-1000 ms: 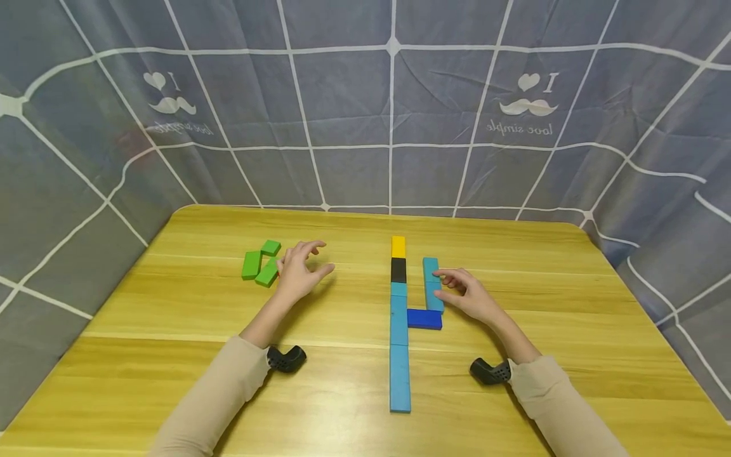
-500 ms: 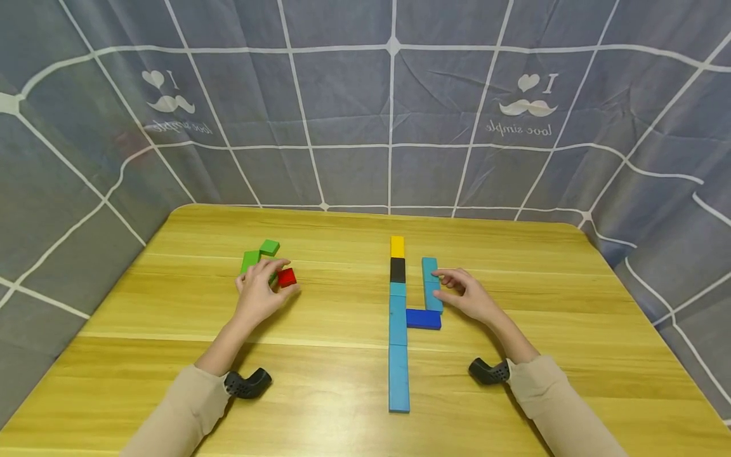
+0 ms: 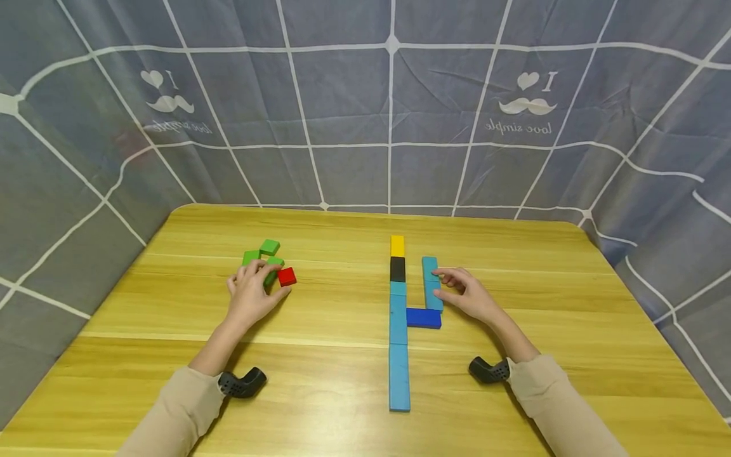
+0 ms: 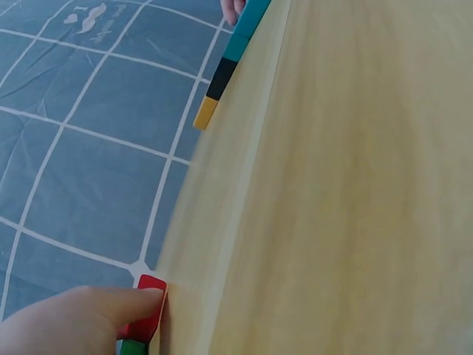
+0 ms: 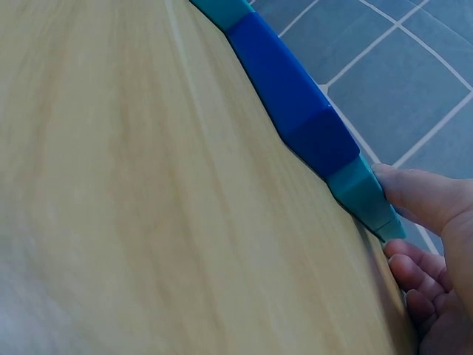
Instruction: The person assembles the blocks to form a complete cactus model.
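Note:
In the head view, my left hand (image 3: 254,295) hovers over a small group of blocks on the left. Its thumb tip lies at the near edge of a red block (image 3: 287,277), and its index finger crosses a green block (image 3: 276,261). The left wrist view shows the thumb overlapping the red block (image 4: 151,285). My right hand (image 3: 471,297) stays beside a short column of two light blue blocks (image 3: 432,295), fingers loosely curved and thumb tip at the column's right edge. In the right wrist view, the thumb touches a light blue block (image 5: 362,188).
A long line of light blue blocks (image 3: 398,374), a black block (image 3: 397,270) and a yellow block (image 3: 397,245) runs up the wooden table (image 3: 331,381). A dark blue block (image 3: 424,318) joins it to the column. Another green block (image 3: 270,247) lies at the back left.
My left hand has moved left and toward me, from right of the green blocks to over them, uncovering the red block. My right hand has stayed put.

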Demonstrator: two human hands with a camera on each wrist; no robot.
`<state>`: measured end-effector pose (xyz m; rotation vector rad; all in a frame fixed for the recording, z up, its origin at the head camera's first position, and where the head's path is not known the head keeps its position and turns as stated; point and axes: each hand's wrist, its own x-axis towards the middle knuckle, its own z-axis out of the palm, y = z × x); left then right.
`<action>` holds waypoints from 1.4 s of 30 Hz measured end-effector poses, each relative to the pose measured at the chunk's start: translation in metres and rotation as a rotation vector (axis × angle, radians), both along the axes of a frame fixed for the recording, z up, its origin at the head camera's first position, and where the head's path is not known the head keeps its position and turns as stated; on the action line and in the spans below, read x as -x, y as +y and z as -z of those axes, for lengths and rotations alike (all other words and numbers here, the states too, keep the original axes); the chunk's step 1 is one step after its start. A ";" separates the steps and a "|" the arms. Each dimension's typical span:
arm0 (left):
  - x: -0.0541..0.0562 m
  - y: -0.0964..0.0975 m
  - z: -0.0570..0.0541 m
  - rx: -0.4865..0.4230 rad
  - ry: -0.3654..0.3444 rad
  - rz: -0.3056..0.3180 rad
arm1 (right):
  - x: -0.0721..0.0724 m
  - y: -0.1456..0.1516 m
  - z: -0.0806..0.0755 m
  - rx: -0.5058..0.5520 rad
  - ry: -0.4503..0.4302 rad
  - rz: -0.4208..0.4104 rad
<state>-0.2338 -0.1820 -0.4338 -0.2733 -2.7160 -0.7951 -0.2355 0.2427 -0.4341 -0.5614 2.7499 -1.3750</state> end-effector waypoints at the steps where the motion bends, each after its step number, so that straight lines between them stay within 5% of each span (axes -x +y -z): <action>1: 0.001 0.000 0.000 0.002 0.003 -0.004 | 0.000 0.000 0.000 0.000 0.003 -0.001; 12: 0.003 0.002 0.001 -0.005 -0.013 -0.003 | 0.002 0.001 0.004 0.006 0.019 -0.015; 19: 0.011 0.022 -0.003 -0.052 0.027 0.018 | 0.001 0.003 0.005 0.018 0.028 -0.012; 35: 0.064 0.095 -0.005 -0.102 -0.056 0.047 | 0.000 0.000 0.003 0.004 0.017 -0.006; 42: 0.086 0.117 -0.001 -0.130 -0.097 0.040 | -0.013 -0.012 -0.024 0.020 0.023 -0.025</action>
